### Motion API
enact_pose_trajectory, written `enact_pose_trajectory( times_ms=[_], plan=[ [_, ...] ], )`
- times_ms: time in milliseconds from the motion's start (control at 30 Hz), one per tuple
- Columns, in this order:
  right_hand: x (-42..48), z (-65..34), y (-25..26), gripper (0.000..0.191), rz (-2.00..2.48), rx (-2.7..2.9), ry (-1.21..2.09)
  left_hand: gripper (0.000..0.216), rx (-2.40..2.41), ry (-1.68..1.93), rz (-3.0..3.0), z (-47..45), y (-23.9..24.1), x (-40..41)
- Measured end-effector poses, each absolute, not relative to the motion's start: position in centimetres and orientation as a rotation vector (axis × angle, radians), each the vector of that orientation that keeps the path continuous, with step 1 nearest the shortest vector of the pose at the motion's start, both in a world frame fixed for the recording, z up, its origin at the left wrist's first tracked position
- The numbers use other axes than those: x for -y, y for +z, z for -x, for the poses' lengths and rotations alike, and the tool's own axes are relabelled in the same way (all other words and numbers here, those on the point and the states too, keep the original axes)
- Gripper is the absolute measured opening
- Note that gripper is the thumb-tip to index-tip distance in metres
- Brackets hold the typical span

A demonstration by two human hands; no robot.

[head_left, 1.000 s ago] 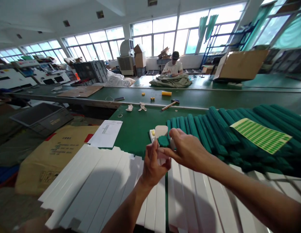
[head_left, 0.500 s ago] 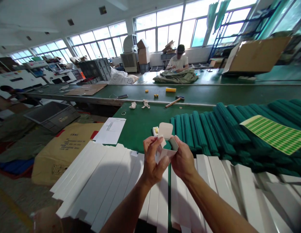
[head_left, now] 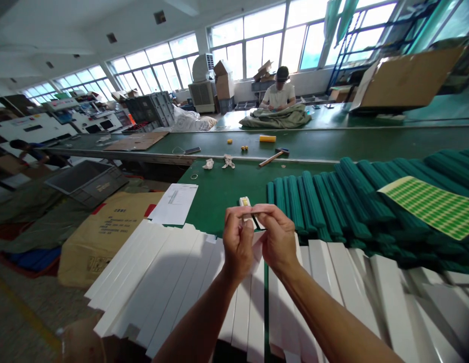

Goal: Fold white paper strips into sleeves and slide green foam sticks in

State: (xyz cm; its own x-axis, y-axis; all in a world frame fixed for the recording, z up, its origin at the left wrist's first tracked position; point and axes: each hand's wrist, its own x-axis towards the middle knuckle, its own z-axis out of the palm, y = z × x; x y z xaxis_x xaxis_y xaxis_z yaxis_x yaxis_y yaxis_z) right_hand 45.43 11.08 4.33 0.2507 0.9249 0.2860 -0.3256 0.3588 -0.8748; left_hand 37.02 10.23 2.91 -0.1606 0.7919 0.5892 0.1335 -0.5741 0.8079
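Both hands meet over the end of a white cardboard box (head_left: 258, 241), which is partly hidden behind the fingers. My left hand (head_left: 238, 242) grips its left side, thumb up near the opening. On the right side my right hand (head_left: 278, 239) holds it, the fingers reaching across the top edge towards the left hand. The end flap is mostly covered by the fingers. Just beyond the hands lies a small white object with a yellow part (head_left: 244, 201). Flat white boxes (head_left: 174, 282) lie in rows beneath both forearms.
Dark green ribbed rolls (head_left: 317, 201) are piled at the right, with a sheet of green stickers (head_left: 430, 206) on top. A printed paper (head_left: 174, 204) lies left. Farther off are a hammer (head_left: 272, 158), a yellow cylinder (head_left: 267, 138) and a seated person (head_left: 279, 93).
The box's end flap stood up before; now it is folded down under the fingers. My right hand's fingers have moved over the top, towards my left hand.
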Motion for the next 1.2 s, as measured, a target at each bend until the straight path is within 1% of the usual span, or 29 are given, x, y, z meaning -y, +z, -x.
enact_pose_trajectory(
  times_ms=[67,200,300,333,433,467,500,567,633,700,967,1200],
  plan=[
    [-11.2,-45.3,4.1,0.02,0.729,0.976,0.915,0.024,-1.126,1.787,-1.877,-35.9,2.8,-10.2],
    [-11.1,-45.5,2.8,0.033,0.666,0.976,0.963,0.041,-1.114,1.697,-2.278,-34.0,3.3,-10.2],
    [-10.6,-46.2,1.4,0.041,0.722,1.156,0.985,0.035,-1.159,1.651,-2.417,-33.4,4.2,-10.1],
    [-10.5,-46.4,1.0,0.044,0.759,1.252,0.963,0.036,-1.192,1.613,-2.451,-33.3,4.5,-10.1],
    [-10.0,-46.7,0.3,0.06,0.891,1.501,0.809,0.05,-1.23,1.419,-2.559,-33.2,5.4,-10.0],
    [-9.9,-46.6,0.3,0.063,0.937,1.552,0.739,0.05,-1.227,1.366,-2.59,-33.0,5.6,-10.0],
    [-9.8,-46.4,0.3,0.063,0.978,1.587,0.67,0.049,-1.219,1.328,-2.615,-32.9,5.8,-9.9],
    [-9.6,-46.0,0.5,0.056,1.028,1.626,0.565,0.042,-1.196,1.288,-2.637,-32.5,6.2,-9.9],
    [-9.5,-45.7,0.8,0.049,1.04,1.65,0.505,0.039,-1.174,1.267,-2.637,-32.2,6.5,-9.9],
    [-9.4,-45.5,0.9,0.047,1.039,1.668,0.473,0.039,-1.159,1.251,-2.644,-32.0,6.7,-9.9],
    [-9.6,-45.5,0.6,0.052,0.982,1.77,0.431,0.039,-1.206,1.146,-2.724,-31.6,7.6,-9.9],
    [-9.6,-45.4,0.4,0.057,0.917,1.813,0.345,0.04,-1.218,0.893,-2.802,-30.7,8.8,-9.6]
  ],
)
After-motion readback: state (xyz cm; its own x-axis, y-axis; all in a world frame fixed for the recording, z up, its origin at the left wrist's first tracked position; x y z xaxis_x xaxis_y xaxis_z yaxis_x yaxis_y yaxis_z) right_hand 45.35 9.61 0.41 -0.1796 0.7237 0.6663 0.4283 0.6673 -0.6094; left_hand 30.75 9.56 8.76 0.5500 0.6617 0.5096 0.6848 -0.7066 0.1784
